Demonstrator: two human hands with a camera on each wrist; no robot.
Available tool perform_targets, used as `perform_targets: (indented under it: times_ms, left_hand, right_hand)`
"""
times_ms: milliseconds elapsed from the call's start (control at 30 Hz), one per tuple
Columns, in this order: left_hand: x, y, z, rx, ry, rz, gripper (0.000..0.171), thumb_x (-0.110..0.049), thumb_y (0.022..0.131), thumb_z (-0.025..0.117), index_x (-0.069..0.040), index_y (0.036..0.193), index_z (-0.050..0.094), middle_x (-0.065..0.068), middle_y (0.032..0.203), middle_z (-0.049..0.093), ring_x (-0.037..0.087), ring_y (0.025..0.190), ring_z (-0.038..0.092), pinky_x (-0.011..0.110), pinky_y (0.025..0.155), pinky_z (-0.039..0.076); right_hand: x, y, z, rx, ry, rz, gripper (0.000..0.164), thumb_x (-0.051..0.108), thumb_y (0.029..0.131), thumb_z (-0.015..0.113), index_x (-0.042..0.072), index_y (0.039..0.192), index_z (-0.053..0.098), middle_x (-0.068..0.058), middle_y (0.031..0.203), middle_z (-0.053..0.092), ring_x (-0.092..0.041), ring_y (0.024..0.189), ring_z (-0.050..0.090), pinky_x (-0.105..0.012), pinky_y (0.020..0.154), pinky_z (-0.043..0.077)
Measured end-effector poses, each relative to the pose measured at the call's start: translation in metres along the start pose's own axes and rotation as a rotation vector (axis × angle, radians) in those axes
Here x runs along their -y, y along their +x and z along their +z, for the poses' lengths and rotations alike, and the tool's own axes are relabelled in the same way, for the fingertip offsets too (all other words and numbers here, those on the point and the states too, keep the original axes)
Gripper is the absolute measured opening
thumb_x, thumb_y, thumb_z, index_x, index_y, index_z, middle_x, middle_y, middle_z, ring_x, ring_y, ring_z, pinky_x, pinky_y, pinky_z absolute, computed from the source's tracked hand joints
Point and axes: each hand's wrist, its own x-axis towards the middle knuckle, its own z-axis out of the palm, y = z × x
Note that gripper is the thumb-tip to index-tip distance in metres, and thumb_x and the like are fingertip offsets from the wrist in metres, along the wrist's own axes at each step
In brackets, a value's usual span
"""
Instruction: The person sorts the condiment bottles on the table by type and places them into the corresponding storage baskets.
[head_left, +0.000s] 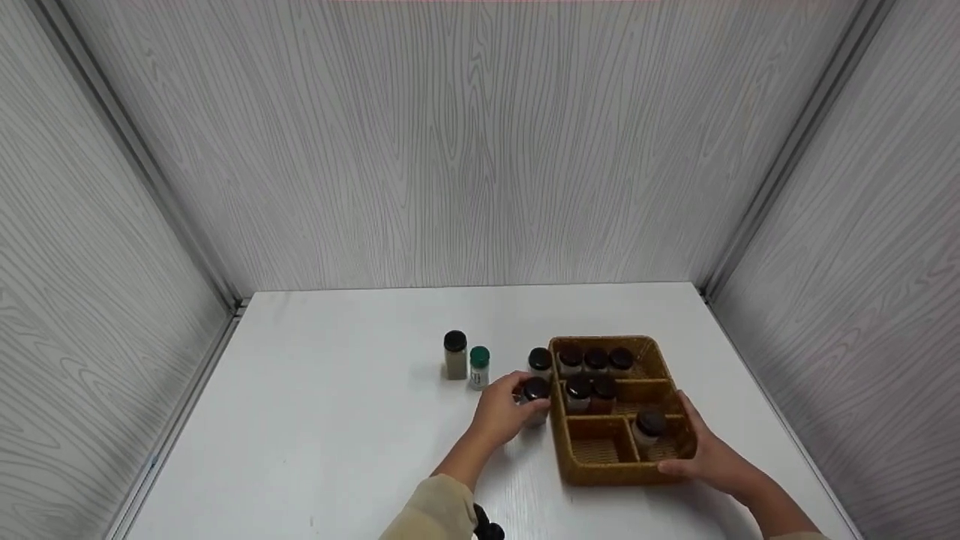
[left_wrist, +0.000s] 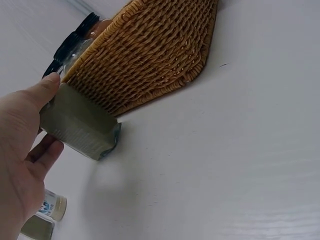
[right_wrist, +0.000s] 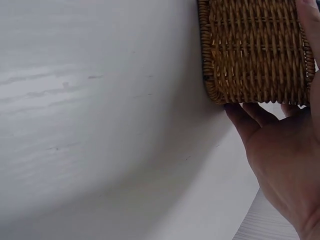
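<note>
My left hand [head_left: 501,411] holds a spice jar [left_wrist: 80,122] with a black lid and greenish contents between thumb and fingers, close beside the left wall of a brown wicker basket [head_left: 615,474]. In the left wrist view the jar is tilted over the table. With my right hand [head_left: 712,457] I grip the basket at its front right corner, thumb at the front rim and fingers along the right side. Dark-lidded jars stand in the basket: three at the back, two in the middle row and one jar [head_left: 649,429] at front right.
Another black-lidded jar [head_left: 540,361] stands just left of the basket's back corner. Farther left are a tall black-lidded jar [head_left: 455,356] and a smaller green-capped jar [head_left: 480,367]. Grey wood-grain panels [head_left: 480,150] border the white table [head_left: 322,412] at the back and sides.
</note>
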Motion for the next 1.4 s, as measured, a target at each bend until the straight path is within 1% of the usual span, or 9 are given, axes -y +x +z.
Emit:
perform_targets:
  times_ms: [133,200,333,467,700,867,1067,1267,1400]
  left_hand:
    - [-0.001,0.002,0.000,-0.003,0.017,0.005,0.047,-0.037,0.096,0.085,-0.019,0.137,0.071,0.008,0.138,0.074,0.026,0.130,0.068,0.049,0.111,0.057]
    - [0.000,0.003,0.000,-0.005,0.011,0.003,0.048,-0.036,0.096,0.085,-0.019,0.138,0.071,0.008,0.140,0.073,0.026,0.132,0.068,0.049,0.112,0.057]
    - [0.002,0.005,0.001,-0.016,-0.003,0.018,0.047,-0.035,0.096,0.085,-0.019,0.138,0.071,0.008,0.139,0.074,0.026,0.131,0.068,0.049,0.111,0.057]
    - [0.002,0.005,0.001,-0.024,0.005,0.031,0.046,-0.034,0.095,0.086,-0.020,0.136,0.072,0.006,0.136,0.075,0.025,0.129,0.069,0.048,0.109,0.058]
    - [-0.003,0.001,-0.003,-0.007,-0.003,-0.002,0.049,-0.032,0.094,0.087,-0.021,0.138,0.067,0.006,0.129,0.078,0.021,0.121,0.072,0.045,0.103,0.060]
    - [-0.007,0.000,-0.006,0.016,0.000,-0.003,0.050,-0.033,0.093,0.088,-0.020,0.137,0.068,0.003,0.129,0.077,0.020,0.122,0.071,0.042,0.104,0.060]
    - [-0.010,0.002,-0.009,0.015,0.032,-0.020,0.054,-0.035,0.090,0.091,-0.018,0.137,0.070,0.004,0.130,0.074,0.021,0.122,0.070,0.041,0.103,0.060]
    - [-0.011,0.003,-0.011,0.023,0.047,-0.009,0.051,-0.033,0.093,0.088,-0.013,0.137,0.070,0.009,0.132,0.073,0.025,0.125,0.069,0.044,0.107,0.059]
    - [-0.012,0.003,-0.015,0.033,0.066,0.013,0.048,-0.028,0.093,0.086,-0.010,0.135,0.071,0.011,0.130,0.073,0.027,0.125,0.069,0.047,0.109,0.058]
  right_hand:
    - [0.005,0.001,-0.002,-0.025,-0.035,-0.020,0.143,0.034,0.087,0.094,0.014,0.172,-0.020,-0.036,0.177,-0.013,-0.068,0.159,0.001,-0.086,0.123,0.019]
    - [0.007,0.002,-0.003,-0.030,-0.043,-0.022,0.144,0.034,0.086,0.094,0.011,0.172,-0.018,-0.037,0.177,-0.012,-0.068,0.159,0.002,-0.085,0.123,0.019]
    - [0.010,0.004,-0.005,-0.017,-0.038,0.001,0.145,0.036,0.087,0.094,0.011,0.171,-0.022,-0.037,0.176,-0.013,-0.068,0.159,0.001,-0.084,0.124,0.019]
    - [0.011,0.004,-0.005,0.007,-0.028,0.014,0.145,0.035,0.090,0.092,0.014,0.169,-0.027,-0.036,0.176,-0.018,-0.068,0.158,0.001,-0.083,0.124,0.021]
    - [0.010,0.004,-0.002,0.036,-0.020,0.005,0.143,0.034,0.091,0.090,0.017,0.169,-0.028,-0.034,0.176,-0.020,-0.067,0.159,-0.006,-0.084,0.124,0.017]
    - [0.012,0.002,-0.001,0.022,-0.033,-0.019,0.144,0.035,0.091,0.091,0.014,0.169,-0.028,-0.034,0.176,-0.020,-0.065,0.160,-0.009,-0.084,0.126,0.012]
    - [0.016,0.003,-0.002,0.002,-0.056,-0.049,0.143,0.035,0.089,0.092,0.006,0.170,-0.023,-0.035,0.176,-0.017,-0.065,0.160,-0.007,-0.082,0.126,0.013]
    - [0.017,0.004,-0.003,0.023,-0.035,-0.018,0.147,0.035,0.089,0.092,0.011,0.169,-0.028,-0.033,0.176,-0.022,-0.063,0.161,-0.011,-0.082,0.127,0.011]
    - [0.015,0.005,-0.003,0.046,-0.008,0.011,0.145,0.037,0.091,0.090,0.014,0.168,-0.032,-0.031,0.176,-0.025,-0.063,0.161,-0.012,-0.082,0.127,0.011]
